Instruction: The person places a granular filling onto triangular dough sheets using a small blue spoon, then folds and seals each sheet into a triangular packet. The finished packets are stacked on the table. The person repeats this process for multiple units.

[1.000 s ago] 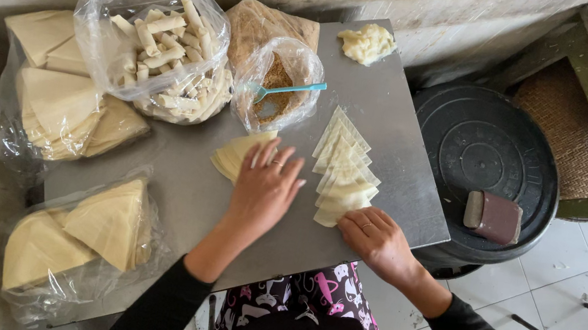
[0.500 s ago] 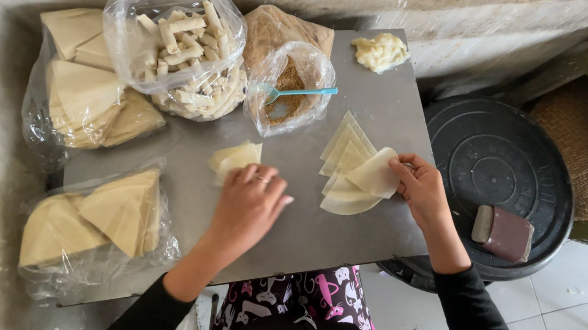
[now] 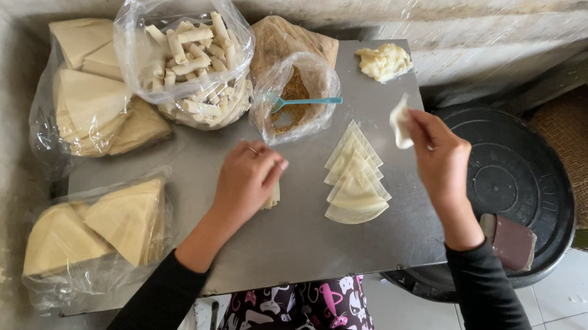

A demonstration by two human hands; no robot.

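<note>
My left hand [image 3: 247, 181] lies palm down on the grey metal table [image 3: 298, 242], covering a pale dough wrapper [image 3: 273, 199] of which only an edge shows. My right hand [image 3: 439, 156] is raised over the table's right edge and pinches a thin pale wrapper [image 3: 400, 122] that hangs from its fingertips. Between my hands lies a fanned stack of wedge-shaped wrappers [image 3: 355, 182]. Just behind it stands an open plastic bag of brown filling [image 3: 294, 96] with a teal spoon [image 3: 310, 101] in it.
A bag of rolled pastries [image 3: 194, 59] sits at the back. Bags of triangular wrappers lie at the left [image 3: 91, 106] and front left [image 3: 101, 230]. A lump of pale dough [image 3: 384, 61] rests at the back right. A black round lid [image 3: 517, 185] with a brown block [image 3: 513, 243] stands to the right.
My right hand has lifted one wrapper off the fanned stack and carried it up and toward the back right. My left hand slid slightly over the wrapper on the table.
</note>
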